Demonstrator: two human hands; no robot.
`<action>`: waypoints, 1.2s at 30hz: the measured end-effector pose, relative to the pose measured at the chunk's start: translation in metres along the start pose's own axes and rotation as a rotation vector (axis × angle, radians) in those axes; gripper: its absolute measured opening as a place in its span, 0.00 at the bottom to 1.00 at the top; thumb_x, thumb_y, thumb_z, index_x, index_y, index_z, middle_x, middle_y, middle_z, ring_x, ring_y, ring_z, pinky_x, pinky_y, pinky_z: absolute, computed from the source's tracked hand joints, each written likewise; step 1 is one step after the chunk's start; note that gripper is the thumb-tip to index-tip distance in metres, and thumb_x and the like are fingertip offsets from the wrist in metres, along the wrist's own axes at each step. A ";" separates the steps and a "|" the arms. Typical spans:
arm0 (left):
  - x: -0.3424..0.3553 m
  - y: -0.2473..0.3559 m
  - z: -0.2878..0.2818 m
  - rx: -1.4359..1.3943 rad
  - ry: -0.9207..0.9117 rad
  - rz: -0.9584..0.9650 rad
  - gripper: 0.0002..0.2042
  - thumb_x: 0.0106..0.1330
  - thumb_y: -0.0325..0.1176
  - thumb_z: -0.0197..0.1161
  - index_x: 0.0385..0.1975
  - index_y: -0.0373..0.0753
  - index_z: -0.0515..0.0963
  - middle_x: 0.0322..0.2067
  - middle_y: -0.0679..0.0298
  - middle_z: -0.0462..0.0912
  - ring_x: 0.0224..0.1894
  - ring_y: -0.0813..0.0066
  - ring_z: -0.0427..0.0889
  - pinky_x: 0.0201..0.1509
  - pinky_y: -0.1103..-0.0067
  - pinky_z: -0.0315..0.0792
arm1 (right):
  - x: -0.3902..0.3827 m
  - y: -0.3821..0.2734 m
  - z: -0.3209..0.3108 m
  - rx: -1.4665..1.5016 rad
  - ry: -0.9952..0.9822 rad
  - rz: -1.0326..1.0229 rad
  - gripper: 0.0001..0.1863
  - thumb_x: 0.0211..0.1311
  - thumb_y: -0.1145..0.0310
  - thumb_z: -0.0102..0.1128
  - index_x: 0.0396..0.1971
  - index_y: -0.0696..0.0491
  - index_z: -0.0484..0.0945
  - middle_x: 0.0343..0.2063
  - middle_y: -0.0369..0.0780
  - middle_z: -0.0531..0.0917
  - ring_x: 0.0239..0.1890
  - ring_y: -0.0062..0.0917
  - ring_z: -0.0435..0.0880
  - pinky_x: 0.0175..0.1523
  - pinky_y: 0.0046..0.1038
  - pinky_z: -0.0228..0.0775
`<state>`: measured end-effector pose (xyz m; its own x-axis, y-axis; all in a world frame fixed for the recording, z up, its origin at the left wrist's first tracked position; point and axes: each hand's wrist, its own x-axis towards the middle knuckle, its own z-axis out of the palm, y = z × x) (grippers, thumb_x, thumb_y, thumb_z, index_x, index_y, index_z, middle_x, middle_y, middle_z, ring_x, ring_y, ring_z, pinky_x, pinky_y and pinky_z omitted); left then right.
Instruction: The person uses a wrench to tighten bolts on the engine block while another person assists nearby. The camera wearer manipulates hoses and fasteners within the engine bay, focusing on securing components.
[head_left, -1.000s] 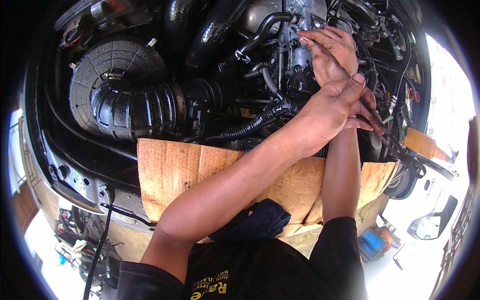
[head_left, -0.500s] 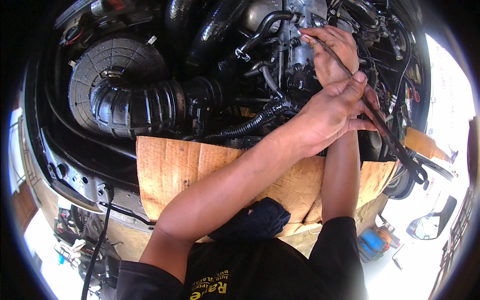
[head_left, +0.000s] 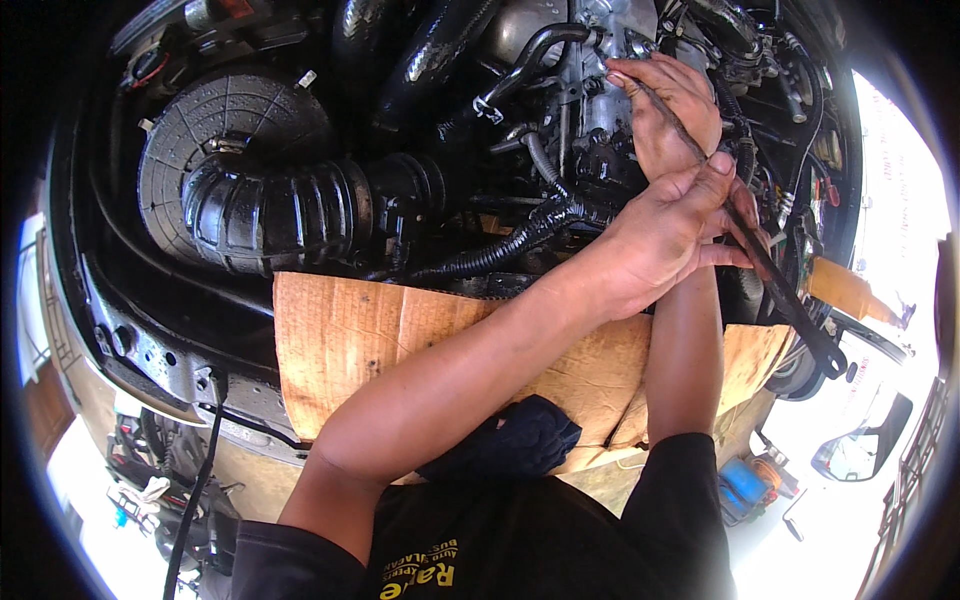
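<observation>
A long, thin dark bar or strip (head_left: 785,295), with a small hole at its lower right end, slants across the engine's right side. My left hand (head_left: 672,225) grips it near the middle between thumb and fingers, crossing over my right forearm. Farther up, my right hand (head_left: 677,112) has its fingers closed around the bar's thinner upper end, beside the grey metal engine part (head_left: 603,105). Its exact kind I cannot make out. A bent black hose (head_left: 530,60) runs just left of my right fingertips.
A round black air cleaner housing (head_left: 235,115) with a ribbed intake duct (head_left: 275,215) fills the left side. Cardboard (head_left: 340,330) covers the front edge, with a dark cloth (head_left: 510,440) near my body. Hoses and wiring crowd the right.
The bar has turned slightly, and its lower end has shifted a little left and down. Both hands have moved marginally right and down, keeping their grip.
</observation>
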<state>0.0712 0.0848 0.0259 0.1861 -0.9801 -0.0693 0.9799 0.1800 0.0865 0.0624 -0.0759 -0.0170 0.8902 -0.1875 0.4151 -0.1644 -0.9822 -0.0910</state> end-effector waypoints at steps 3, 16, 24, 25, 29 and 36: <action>0.001 -0.001 0.002 0.014 0.007 0.009 0.21 0.89 0.52 0.47 0.45 0.38 0.75 0.40 0.62 0.83 0.44 0.67 0.88 0.56 0.65 0.85 | 0.000 -0.004 -0.001 -0.015 0.001 0.045 0.13 0.67 0.70 0.67 0.47 0.42 0.94 0.49 0.31 0.93 0.62 0.35 0.84 0.72 0.34 0.71; 0.001 -0.001 0.003 0.028 0.013 0.009 0.22 0.89 0.52 0.46 0.45 0.38 0.75 0.40 0.62 0.82 0.43 0.67 0.88 0.55 0.64 0.86 | 0.000 0.005 -0.003 -0.062 0.002 -0.073 0.11 0.68 0.66 0.69 0.47 0.41 0.94 0.46 0.32 0.93 0.61 0.35 0.85 0.70 0.36 0.74; 0.001 0.001 0.001 0.060 -0.010 0.002 0.22 0.89 0.52 0.46 0.46 0.38 0.75 0.40 0.61 0.84 0.43 0.67 0.89 0.53 0.66 0.85 | 0.002 -0.004 -0.002 -0.035 -0.017 -0.006 0.11 0.68 0.67 0.69 0.47 0.42 0.93 0.48 0.32 0.93 0.59 0.29 0.86 0.71 0.35 0.70; 0.000 0.000 0.000 0.072 -0.013 0.004 0.22 0.89 0.52 0.46 0.45 0.38 0.76 0.40 0.61 0.84 0.43 0.67 0.89 0.53 0.67 0.85 | 0.001 -0.009 -0.001 -0.034 -0.014 0.065 0.10 0.67 0.66 0.72 0.46 0.41 0.94 0.45 0.33 0.93 0.60 0.32 0.85 0.70 0.36 0.73; 0.003 -0.002 0.002 0.033 -0.017 -0.020 0.22 0.89 0.52 0.47 0.44 0.37 0.76 0.40 0.61 0.84 0.43 0.66 0.89 0.53 0.66 0.85 | 0.000 -0.010 -0.004 -0.025 -0.027 0.137 0.09 0.67 0.64 0.74 0.45 0.39 0.95 0.43 0.34 0.94 0.60 0.34 0.85 0.68 0.36 0.75; 0.007 -0.005 -0.010 -0.013 -0.063 -0.016 0.19 0.88 0.48 0.50 0.51 0.36 0.78 0.45 0.58 0.87 0.49 0.62 0.89 0.58 0.59 0.85 | 0.001 -0.013 -0.001 -0.012 -0.010 0.156 0.10 0.69 0.65 0.71 0.47 0.43 0.94 0.45 0.34 0.94 0.60 0.34 0.85 0.71 0.34 0.70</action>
<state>0.0688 0.0777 0.0145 0.1663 -0.9860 -0.0080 0.9835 0.1653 0.0731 0.0652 -0.0631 -0.0139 0.8577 -0.3379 0.3875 -0.3063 -0.9412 -0.1426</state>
